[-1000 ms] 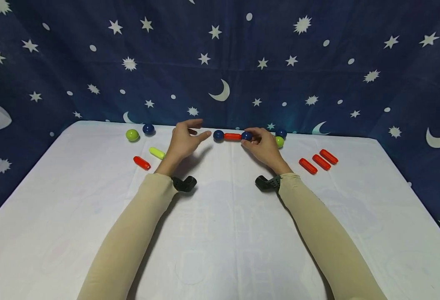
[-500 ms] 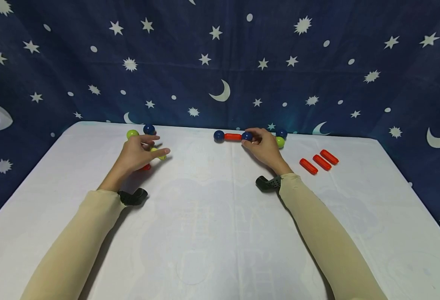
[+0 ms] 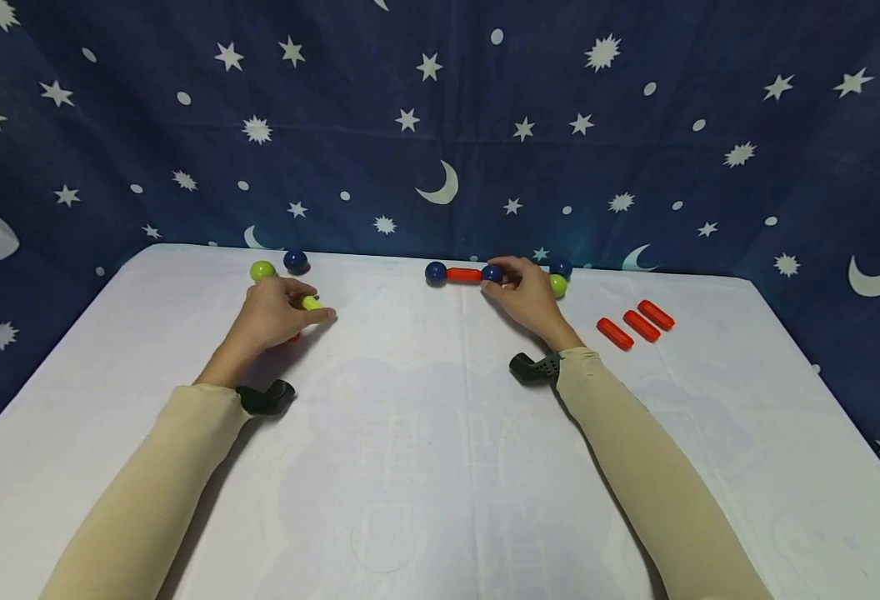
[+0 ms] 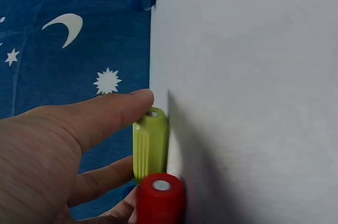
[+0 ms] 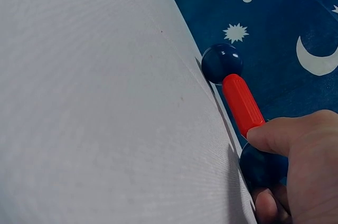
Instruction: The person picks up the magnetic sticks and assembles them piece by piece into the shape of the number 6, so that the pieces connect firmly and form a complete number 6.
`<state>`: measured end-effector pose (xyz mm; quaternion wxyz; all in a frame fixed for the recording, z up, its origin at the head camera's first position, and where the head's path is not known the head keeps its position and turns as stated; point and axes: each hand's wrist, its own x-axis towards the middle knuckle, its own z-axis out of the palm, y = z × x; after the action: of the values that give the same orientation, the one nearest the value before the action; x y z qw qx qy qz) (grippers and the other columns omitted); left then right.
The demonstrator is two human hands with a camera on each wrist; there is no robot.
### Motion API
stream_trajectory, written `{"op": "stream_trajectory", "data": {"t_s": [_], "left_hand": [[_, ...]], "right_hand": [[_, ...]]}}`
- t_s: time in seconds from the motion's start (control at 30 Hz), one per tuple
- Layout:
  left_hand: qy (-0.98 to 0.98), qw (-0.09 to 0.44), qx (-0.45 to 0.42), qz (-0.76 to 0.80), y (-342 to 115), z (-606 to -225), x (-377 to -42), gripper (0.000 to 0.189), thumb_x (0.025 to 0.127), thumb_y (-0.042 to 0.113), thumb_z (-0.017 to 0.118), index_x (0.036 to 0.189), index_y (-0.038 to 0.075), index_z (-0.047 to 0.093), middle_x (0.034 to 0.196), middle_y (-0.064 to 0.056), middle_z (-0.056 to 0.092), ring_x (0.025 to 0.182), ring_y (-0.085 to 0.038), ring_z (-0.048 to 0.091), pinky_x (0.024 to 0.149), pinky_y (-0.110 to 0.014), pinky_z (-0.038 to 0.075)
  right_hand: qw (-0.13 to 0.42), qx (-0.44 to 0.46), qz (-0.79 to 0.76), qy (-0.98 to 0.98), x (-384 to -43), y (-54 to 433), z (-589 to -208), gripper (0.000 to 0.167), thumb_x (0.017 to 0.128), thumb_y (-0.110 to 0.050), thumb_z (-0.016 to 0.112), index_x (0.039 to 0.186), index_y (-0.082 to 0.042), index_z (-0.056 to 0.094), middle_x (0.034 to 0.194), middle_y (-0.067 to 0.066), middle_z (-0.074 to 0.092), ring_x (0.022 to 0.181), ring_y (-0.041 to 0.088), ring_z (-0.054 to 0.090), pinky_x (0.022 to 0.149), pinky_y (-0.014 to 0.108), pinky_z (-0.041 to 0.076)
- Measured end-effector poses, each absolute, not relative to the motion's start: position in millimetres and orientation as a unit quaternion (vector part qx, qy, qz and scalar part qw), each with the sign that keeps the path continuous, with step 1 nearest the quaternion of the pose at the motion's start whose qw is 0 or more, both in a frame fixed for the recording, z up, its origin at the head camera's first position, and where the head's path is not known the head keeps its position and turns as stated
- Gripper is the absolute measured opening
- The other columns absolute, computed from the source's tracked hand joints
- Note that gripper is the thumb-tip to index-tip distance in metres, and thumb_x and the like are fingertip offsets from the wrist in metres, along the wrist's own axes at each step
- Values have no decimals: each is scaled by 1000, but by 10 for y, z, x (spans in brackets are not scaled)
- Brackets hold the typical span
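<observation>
My left hand (image 3: 269,317) pinches a yellow-green ribbed magnetic rod (image 4: 150,147) on the left of the table, thumb at one end and fingers on its far side. A red rod (image 4: 161,203) lies close by, mostly covered by the hand in the head view. Near the back edge, my right hand (image 3: 527,298) grips a dark blue ball (image 5: 262,166) between thumb and fingers. This ball sits at the right end of a red rod (image 5: 243,105), whose other end touches a second blue ball (image 5: 222,63).
Behind my left hand lie a green ball (image 3: 262,269) and a blue ball (image 3: 296,262). Another green ball (image 3: 557,286) and blue ball (image 3: 561,267) are just right of my right hand. Three red rods (image 3: 641,326) lie farther right. A starry cloth (image 3: 440,125) hangs behind the white table (image 3: 440,467).
My left hand has moved left from beside the ball-and-rod piece to the yellow-green rod, and its fingers have closed on it. My right hand has stayed on the blue ball.
</observation>
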<state>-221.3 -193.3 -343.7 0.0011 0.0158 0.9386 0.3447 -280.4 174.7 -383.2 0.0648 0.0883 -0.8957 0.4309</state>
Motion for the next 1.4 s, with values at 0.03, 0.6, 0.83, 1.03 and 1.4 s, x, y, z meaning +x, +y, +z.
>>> {"op": "stream_trajectory", "data": {"t_s": [0.03, 0.6, 0.83, 1.03, 1.4], "left_hand": [[937, 5, 16, 349, -1931, -3422, -2210, 56, 86, 27, 82, 126, -9, 66, 110, -24, 69, 96, -32, 62, 74, -33, 51], [855, 73, 109, 502, -1499, -3301, -2259, 48, 85, 0, 76, 130, -7, 63, 120, -22, 66, 102, -27, 61, 77, -18, 48], [822, 112, 86, 552, -1064, -3331, -2384, 49, 84, -1, 75, 131, -1, 65, 112, -18, 65, 102, -23, 57, 80, -26, 47], [795, 147, 69, 585, -776, -3381, -2481, 51, 84, -2, 75, 133, 3, 65, 115, -17, 66, 100, -22, 59, 81, -28, 49], [777, 151, 49, 610, -632, -3430, -2569, 51, 84, -3, 73, 134, 5, 65, 120, -16, 61, 103, -22, 55, 85, -30, 49]], "right_hand": [[64, 87, 432, -896, -2803, 1748, -3834, 43, 93, -20, 74, 133, -8, 65, 110, 13, 58, 94, 26, 52, 81, 33, 45], [74, 91, 439, -891, -2801, 1749, -3834, 42, 92, -18, 75, 131, -6, 66, 107, 13, 58, 93, 25, 53, 80, 32, 45], [72, 91, 438, -891, -2816, 1749, -3853, 41, 93, -19, 75, 131, -7, 66, 107, 13, 58, 92, 25, 53, 81, 32, 45], [67, 84, 440, -892, -2814, 1752, -3862, 41, 92, -19, 75, 131, -8, 67, 109, 13, 58, 94, 25, 52, 81, 32, 44], [71, 88, 439, -891, -2806, 1746, -3837, 41, 92, -17, 75, 131, -7, 66, 110, 14, 59, 93, 24, 53, 81, 31, 45]]}}
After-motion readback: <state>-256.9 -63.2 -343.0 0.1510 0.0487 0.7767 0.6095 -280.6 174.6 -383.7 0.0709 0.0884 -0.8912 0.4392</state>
